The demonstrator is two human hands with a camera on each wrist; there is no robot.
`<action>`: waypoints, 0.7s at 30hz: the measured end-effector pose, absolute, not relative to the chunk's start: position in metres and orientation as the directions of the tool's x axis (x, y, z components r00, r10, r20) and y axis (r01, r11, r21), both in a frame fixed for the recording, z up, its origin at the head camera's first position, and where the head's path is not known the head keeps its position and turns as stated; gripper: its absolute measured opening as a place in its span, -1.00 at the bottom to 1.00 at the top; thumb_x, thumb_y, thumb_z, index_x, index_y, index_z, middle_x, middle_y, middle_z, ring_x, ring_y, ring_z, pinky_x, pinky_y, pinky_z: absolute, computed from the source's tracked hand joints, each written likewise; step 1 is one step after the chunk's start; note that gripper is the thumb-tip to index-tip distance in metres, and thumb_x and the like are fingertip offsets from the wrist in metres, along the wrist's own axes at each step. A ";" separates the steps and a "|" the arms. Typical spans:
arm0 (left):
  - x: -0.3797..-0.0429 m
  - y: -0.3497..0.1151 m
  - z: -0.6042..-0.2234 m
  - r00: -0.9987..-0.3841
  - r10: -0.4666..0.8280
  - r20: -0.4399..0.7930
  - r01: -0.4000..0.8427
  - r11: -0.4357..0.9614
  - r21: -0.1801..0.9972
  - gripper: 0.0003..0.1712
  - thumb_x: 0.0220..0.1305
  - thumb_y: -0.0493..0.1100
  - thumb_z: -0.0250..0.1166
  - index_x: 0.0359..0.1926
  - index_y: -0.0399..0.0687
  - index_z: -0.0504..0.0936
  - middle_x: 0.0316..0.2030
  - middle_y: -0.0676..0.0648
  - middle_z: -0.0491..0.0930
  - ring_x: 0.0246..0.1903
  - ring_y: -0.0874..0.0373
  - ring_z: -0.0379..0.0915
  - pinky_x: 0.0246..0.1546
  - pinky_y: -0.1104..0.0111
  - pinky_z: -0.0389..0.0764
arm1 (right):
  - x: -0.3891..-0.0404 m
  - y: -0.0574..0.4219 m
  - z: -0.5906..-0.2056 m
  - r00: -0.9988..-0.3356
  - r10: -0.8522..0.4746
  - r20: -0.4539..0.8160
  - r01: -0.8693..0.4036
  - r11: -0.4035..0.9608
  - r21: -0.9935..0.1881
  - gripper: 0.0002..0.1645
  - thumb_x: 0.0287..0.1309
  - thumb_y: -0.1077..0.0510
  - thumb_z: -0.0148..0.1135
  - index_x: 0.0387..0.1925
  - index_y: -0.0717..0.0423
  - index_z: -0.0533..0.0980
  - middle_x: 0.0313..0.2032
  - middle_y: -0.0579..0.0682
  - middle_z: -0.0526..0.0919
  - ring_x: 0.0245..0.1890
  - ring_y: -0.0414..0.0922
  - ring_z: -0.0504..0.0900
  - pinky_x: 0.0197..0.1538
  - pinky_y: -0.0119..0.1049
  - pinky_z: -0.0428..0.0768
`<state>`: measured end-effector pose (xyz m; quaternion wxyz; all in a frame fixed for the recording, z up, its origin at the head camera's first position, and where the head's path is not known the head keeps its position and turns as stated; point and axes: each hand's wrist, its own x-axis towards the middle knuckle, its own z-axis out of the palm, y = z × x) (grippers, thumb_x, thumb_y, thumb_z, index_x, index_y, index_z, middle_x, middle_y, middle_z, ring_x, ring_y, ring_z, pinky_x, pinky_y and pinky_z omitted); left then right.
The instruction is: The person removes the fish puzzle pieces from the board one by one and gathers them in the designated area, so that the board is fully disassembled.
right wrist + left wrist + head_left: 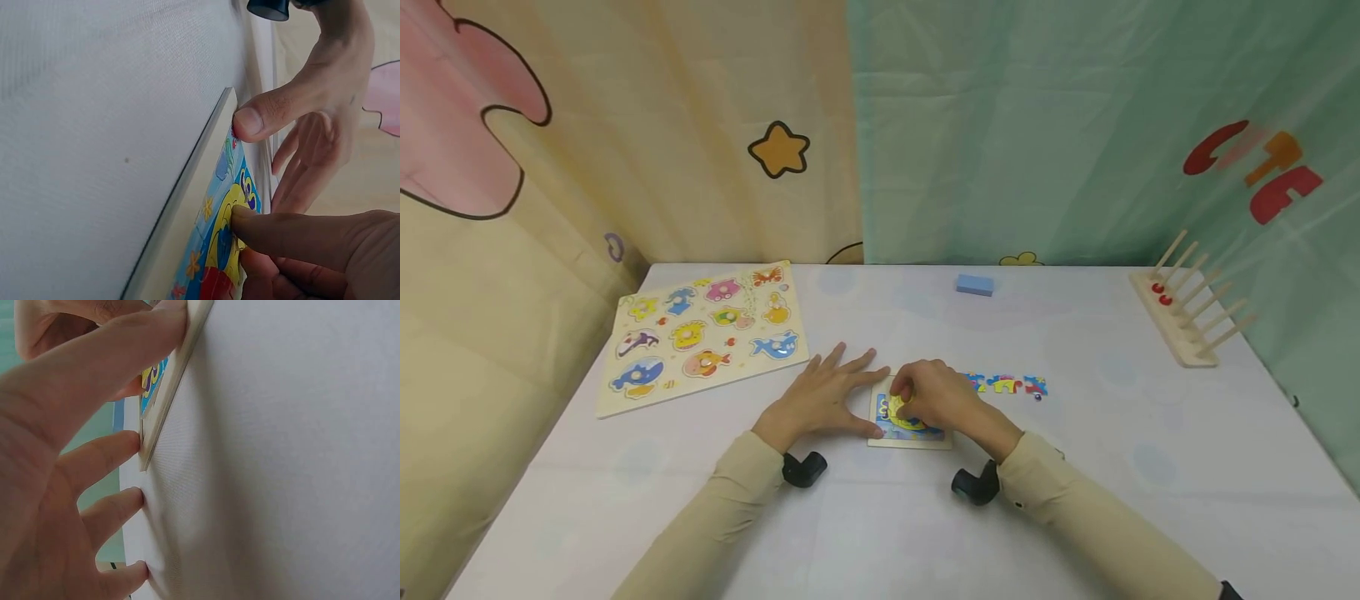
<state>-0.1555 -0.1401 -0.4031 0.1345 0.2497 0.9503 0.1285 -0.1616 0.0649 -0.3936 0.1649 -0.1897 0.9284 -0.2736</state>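
A small jigsaw puzzle board (910, 444) with a pale wooden frame lies in front of me, showing a yellow cartoon creature on blue. My left hand (820, 396) has its fingers spread, and its thumb rests on the frame's left side. In the left wrist view, a fingertip touches the board's edge while others press the tablecloth. Bent over the board, my right hand (940, 400) pinches a yellow puzzle piece (220, 240) between thumb and curled fingers, at the picture's surface. Loose puzzle pieces (1004, 384) lie in a row just right of that hand.
A wooden peg puzzle (700, 337) with sea animals lies back left. Toward the back sits a blue block (974, 285). At the right edge stands a wooden peg rack (1176, 321) with red beads. Curtains (1000, 125) hang behind the table.
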 end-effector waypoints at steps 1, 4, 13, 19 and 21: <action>-0.156 -0.140 -0.403 -0.839 0.508 -0.195 0.438 0.843 0.313 0.03 -0.08 0.47 0.39 0.43 0.31 0.34 0.51 0.02 0.05 0.49 -0.27 -0.25 0.37 -0.27 -0.09 | -0.161 0.065 -0.393 -0.874 -0.443 -0.200 -0.265 0.779 -0.568 -0.75 -0.03 0.20 0.52 -0.25 0.02 0.66 -0.45 -0.20 0.60 -0.47 -0.22 0.52 -0.40 -0.34 0.51; -0.156 -0.139 -0.403 -0.838 0.506 -0.202 0.433 0.844 0.318 0.04 -0.08 0.46 0.41 0.43 0.31 0.34 0.51 0.02 0.05 0.49 -0.28 -0.26 0.37 -0.27 -0.09 | -0.159 0.064 -0.391 -0.874 -0.450 -0.184 -0.280 0.775 -0.567 -0.76 -0.03 0.21 0.51 -0.28 0.02 0.64 -0.45 -0.20 0.60 -0.45 -0.22 0.52 -0.35 -0.32 0.53; -0.156 -0.138 -0.402 -0.837 0.506 -0.208 0.431 0.844 0.318 0.04 -0.09 0.47 0.41 0.43 0.32 0.34 0.51 0.02 0.04 0.49 -0.27 -0.27 0.38 -0.27 -0.10 | -0.154 0.071 -0.394 -0.871 -0.485 -0.082 -0.313 0.675 -0.668 -0.83 0.00 0.19 0.51 -0.38 -0.03 0.62 -0.43 -0.22 0.64 -0.44 -0.24 0.53 -0.25 -0.29 0.55; -0.156 -0.138 -0.400 -0.835 0.505 -0.217 0.426 0.844 0.324 0.04 -0.08 0.45 0.41 0.44 0.31 0.33 0.52 0.02 0.02 0.49 -0.28 -0.29 0.38 -0.27 -0.12 | -0.154 0.075 -0.398 -0.845 -0.532 -0.058 -0.299 0.560 -0.773 -0.87 0.02 0.27 0.46 -0.44 0.02 0.62 -0.49 -0.20 0.70 -0.45 -0.30 0.60 -0.20 -0.29 0.58; -0.156 -0.138 -0.399 -0.835 0.502 -0.225 0.421 0.847 0.326 0.04 -0.07 0.45 0.41 0.44 0.31 0.32 0.52 0.02 0.01 0.49 -0.27 -0.30 0.38 -0.27 -0.13 | -0.154 0.075 -0.399 -0.846 -0.531 -0.051 -0.293 0.542 -0.787 -0.87 0.02 0.28 0.45 -0.43 0.04 0.63 -0.50 -0.18 0.71 -0.52 -0.29 0.59 -0.29 -0.31 0.58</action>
